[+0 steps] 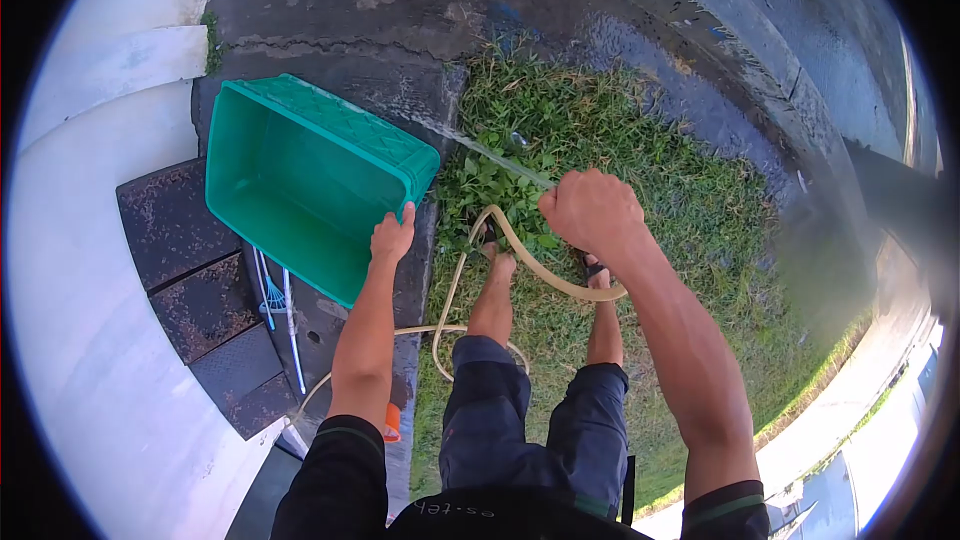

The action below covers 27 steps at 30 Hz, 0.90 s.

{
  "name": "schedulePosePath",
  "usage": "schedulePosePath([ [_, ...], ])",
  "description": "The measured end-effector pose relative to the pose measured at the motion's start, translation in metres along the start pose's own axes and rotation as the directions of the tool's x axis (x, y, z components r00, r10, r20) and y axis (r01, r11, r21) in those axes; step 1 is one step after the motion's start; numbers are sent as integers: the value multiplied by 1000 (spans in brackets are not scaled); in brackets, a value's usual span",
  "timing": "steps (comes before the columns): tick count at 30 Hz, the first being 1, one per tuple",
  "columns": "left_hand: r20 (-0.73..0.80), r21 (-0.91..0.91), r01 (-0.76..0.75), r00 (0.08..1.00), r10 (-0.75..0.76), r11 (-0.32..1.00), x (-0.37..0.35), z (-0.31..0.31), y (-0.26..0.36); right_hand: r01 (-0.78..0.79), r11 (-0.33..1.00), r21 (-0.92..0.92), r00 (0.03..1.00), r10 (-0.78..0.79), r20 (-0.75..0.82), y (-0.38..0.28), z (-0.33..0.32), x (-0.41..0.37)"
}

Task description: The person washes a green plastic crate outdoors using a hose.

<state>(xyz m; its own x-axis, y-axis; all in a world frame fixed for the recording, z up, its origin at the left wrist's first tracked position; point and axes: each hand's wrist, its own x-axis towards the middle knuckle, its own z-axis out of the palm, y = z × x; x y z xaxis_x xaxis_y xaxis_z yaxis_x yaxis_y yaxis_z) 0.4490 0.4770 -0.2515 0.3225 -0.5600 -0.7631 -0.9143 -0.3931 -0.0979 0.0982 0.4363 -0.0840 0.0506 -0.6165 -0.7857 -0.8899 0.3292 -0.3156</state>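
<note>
My left hand (393,235) grips the near right rim of a big green plastic tub (300,175), which is tipped on its side with its mouth facing me and the wall. In my right hand (597,208) is a beige garden hose (540,272), the fingers wrapped round its end. A stream of water (480,148) shoots from that fist to the left, towards the outer side of the tub. From the fist the hose loops down by my feet and runs off left over the grass. The hose tip itself is hidden by my fingers.
Grass and weeds (600,120) lie under my feet. Dark metal plates (190,230) line the white wall (80,270) at left, with a pale blue slotted tool (270,290) and a pole (294,330). Something orange (392,422) sits by my left arm. A concrete kerb (770,70) curves at right.
</note>
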Motion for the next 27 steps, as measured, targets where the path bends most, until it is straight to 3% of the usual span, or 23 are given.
schedulePosePath([
  [8,93,-17,49,995,-47,999,-39,29,-11,82,993,-81,996,-77,54,1,13,18],
  [10,123,-34,43,992,-39,999,-43,39,-20,31,992,-120,985,-10,173,-6,13,15],
  [19,203,-48,36,979,-25,998,-70,64,-50,27,992,-123,985,-5,172,-33,17,25],
  [23,183,-131,57,983,-32,990,-73,75,-58,28,986,-163,986,-1,166,-58,10,31],
  [27,57,-247,5,998,10,969,-67,104,-75,5,981,-194,991,22,135,-77,7,39],
])
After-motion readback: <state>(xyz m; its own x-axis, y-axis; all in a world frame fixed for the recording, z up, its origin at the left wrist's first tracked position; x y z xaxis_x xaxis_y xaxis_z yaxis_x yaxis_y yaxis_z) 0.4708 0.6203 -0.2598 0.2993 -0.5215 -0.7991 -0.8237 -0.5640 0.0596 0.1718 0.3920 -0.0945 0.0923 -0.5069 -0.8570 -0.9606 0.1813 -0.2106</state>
